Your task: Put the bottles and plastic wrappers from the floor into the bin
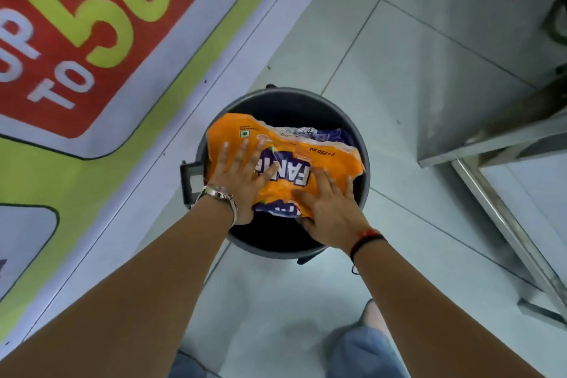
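Note:
A round grey bin (285, 95) stands on the tiled floor in front of me. A large crumpled orange and purple Fanta plastic wrapper (325, 159) lies across its mouth. My left hand (242, 175) rests flat on the wrapper's left part, fingers spread. My right hand (328, 209) presses flat on its near right part. Both palms are on top of the wrapper, not closed around it. No bottle shows in this view.
A red and green "UP TO 50 OFF" banner (92, 24) covers the wall on the left. A steel table with legs (503, 132) stands on the right. My legs and a shoe (365, 347) are at the bottom. White floor tiles (399, 55) lie beyond the bin.

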### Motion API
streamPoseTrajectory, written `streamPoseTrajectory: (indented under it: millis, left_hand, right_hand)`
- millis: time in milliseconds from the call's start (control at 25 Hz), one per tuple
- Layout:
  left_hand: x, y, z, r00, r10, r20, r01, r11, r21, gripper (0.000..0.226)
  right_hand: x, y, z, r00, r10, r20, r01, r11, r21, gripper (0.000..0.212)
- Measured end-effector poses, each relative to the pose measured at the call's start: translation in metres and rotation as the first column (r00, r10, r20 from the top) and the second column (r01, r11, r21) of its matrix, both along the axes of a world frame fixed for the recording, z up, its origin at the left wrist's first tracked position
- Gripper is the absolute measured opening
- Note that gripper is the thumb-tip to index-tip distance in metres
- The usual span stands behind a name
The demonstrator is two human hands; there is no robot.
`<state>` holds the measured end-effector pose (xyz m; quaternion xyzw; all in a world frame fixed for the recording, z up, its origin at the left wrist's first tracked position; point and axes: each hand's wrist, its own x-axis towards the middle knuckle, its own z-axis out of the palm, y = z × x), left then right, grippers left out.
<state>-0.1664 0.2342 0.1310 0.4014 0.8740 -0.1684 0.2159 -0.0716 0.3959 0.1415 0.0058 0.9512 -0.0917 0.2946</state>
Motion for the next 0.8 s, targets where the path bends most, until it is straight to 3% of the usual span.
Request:
streamPoseTrajectory:
  millis: [160, 360, 520, 640, 720, 800]
  left_hand:
    - [-0.014, 0.016, -0.039, 0.998, 0.046, 0.050, -0.032, 0.969, -0.244, 0.097]
    - [-0.018, 0.019, -0.087, 0.990, 0.114, 0.082, -0.075, 0.923, -0.376, 0.117]
    - [-0.018, 0.020, -0.091, 0.978, 0.158, 0.136, -0.100, 0.927, -0.360, 0.123]
    - [-0.015, 0.017, -0.068, 0.965, 0.205, 0.163, -0.160, 0.955, -0.251, 0.110]
    - [-0.012, 0.015, -0.042, 0.977, 0.176, 0.118, -0.162, 0.980, -0.119, 0.094]
    - [-0.007, 0.012, -0.016, 0.984, 0.164, 0.068, -0.163, 0.987, -0.016, 0.081]
  right_hand:
    - [-0.025, 0.006, -0.048, 0.983, 0.040, 0.181, -0.038, 0.999, -0.013, 0.065]
    - [-0.049, 0.003, -0.108, 0.922, 0.112, 0.372, -0.141, 0.989, 0.050, 0.109]
    - [-0.061, 0.003, -0.108, 0.887, 0.140, 0.440, -0.192, 0.978, 0.076, 0.116]
    - [-0.056, -0.001, -0.091, 0.876, 0.178, 0.448, -0.262, 0.956, 0.131, 0.115]
    - [-0.050, -0.001, -0.067, 0.928, 0.099, 0.358, -0.142, 0.985, 0.097, 0.101]
    - [-0.043, -0.002, -0.036, 0.989, -0.023, 0.149, 0.018, 0.999, 0.037, 0.080]
